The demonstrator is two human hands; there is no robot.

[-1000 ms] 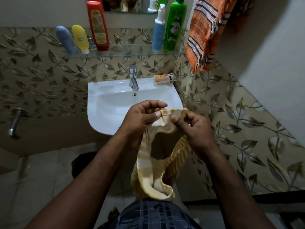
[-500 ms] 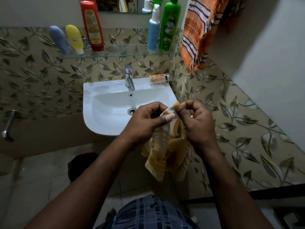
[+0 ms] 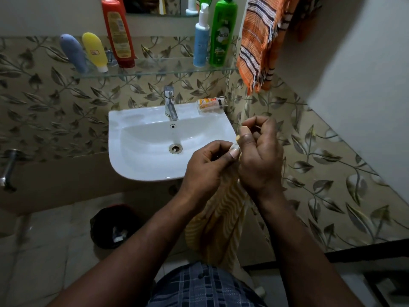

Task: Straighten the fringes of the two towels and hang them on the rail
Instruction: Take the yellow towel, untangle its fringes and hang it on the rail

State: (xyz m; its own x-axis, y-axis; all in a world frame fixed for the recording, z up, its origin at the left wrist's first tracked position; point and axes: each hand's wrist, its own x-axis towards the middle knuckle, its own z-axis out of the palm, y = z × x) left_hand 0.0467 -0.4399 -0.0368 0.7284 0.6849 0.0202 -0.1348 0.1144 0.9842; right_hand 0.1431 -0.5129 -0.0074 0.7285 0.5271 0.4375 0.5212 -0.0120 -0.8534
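Yellow-and-white striped towel (image 3: 223,213) hangs by the white ceramic sink's (image 3: 137,138) right corner. Its top edge is pinched by the curled fingers of the left hand (image 3: 205,171) and right hand (image 3: 261,160) and is mostly hidden there, fringe indistinct. The orange striped towel's (image 3: 259,45) top is cut off.

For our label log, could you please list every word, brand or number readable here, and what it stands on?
"Vatika": on the tall green plastic bottle on the glass shelf.
Too blurred to read: labels on the tall red plastic bottle, the yellow plastic tube, the white-and-blue pump bottle, and the small orange pack on the white ceramic sink.
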